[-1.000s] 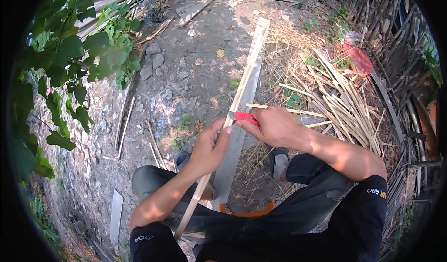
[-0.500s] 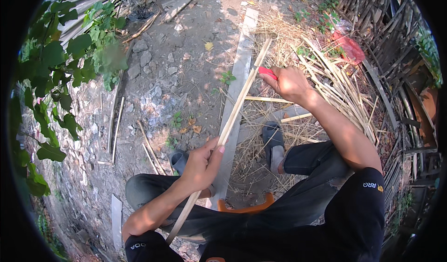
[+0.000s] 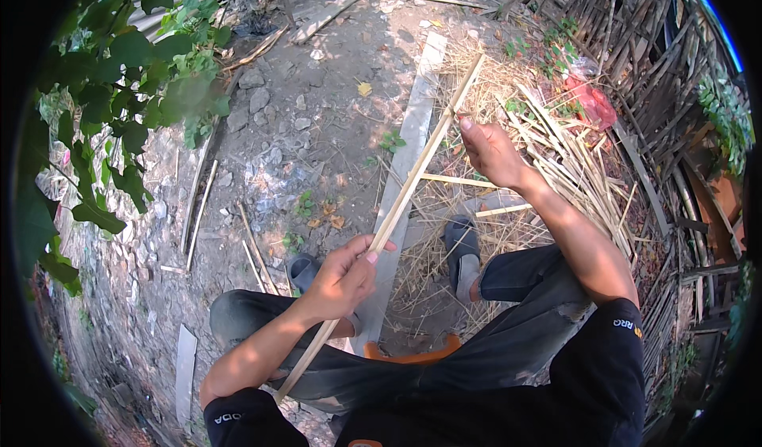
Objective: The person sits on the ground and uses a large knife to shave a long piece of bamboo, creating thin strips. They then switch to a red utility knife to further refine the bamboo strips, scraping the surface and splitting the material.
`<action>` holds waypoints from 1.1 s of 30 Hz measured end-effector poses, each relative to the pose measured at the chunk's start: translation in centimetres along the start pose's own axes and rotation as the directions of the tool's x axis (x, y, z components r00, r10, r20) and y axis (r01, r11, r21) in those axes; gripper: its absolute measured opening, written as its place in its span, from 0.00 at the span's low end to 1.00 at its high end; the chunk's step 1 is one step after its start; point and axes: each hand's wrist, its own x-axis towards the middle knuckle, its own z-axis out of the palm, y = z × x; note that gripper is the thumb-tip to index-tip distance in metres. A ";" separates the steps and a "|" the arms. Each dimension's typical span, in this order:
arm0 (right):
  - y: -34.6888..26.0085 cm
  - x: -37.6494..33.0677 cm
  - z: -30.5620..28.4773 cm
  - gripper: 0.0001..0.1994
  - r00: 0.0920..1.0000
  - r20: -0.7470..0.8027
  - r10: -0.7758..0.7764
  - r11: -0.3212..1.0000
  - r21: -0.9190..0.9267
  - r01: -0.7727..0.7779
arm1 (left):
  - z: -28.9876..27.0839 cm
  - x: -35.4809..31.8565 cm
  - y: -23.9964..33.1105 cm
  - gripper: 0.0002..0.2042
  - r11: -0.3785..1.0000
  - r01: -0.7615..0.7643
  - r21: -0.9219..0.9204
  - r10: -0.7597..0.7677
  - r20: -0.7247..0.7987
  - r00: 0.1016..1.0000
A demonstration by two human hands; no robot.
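Bamboo strip runs through left hand's closed grip (right hand pinches higher).

The bamboo strip's lower end – behind the left forearm – is hidden.

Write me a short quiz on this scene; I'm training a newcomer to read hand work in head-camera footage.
1. True or false: both hands grip the bamboo strip.
2. Which hand grips the strip's lower part? A) left B) right
3. What grey thing lies on the ground under the strip?

Key
1. True: the right hand holds it near the far end, though the tool in that hand is hidden.
2. A
3. A long grey plank, between the two sandals.
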 end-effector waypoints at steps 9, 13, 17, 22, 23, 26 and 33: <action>-3.9 -2.0 0.0 0.31 0.998 -0.061 -0.015 0.835 -0.550 -0.021 | 0.4 0.0 -1.6 0.16 0.853 -0.081 0.515 0.173 -0.132 0.976; 1.0 -0.8 -2.2 0.31 0.997 -0.021 -0.073 0.611 -0.791 0.028 | 0.8 1.3 -2.1 0.16 0.816 -0.104 0.569 0.196 -0.103 0.975; 1.2 -0.3 -2.0 0.31 0.998 -0.034 -0.056 0.712 -0.702 0.016 | 0.7 1.2 -1.9 0.16 0.921 -0.019 0.390 0.070 -0.118 0.990; 1.8 -0.3 -0.2 0.37 0.982 0.029 0.188 0.972 -0.148 -0.182 | -0.3 0.6 -2.1 0.17 0.972 0.113 -0.207 -0.118 -0.015 0.993; 1.6 -0.3 -0.1 0.37 0.972 0.075 0.222 0.975 -0.017 -0.221 | -0.3 0.6 -1.8 0.17 0.968 0.123 -0.217 -0.128 -0.007 0.992; 1.8 -0.3 0.1 0.36 0.985 0.069 0.159 0.987 0.024 -0.161 | -0.3 0.8 -1.7 0.16 0.992 0.106 -0.074 -0.110 -0.051 0.993; -0.5 -1.9 -0.4 0.25 0.997 -0.042 -0.067 0.774 -0.632 0.025 | 0.4 -0.2 -3.1 0.16 0.791 -0.067 0.609 0.204 -0.157 0.966</action>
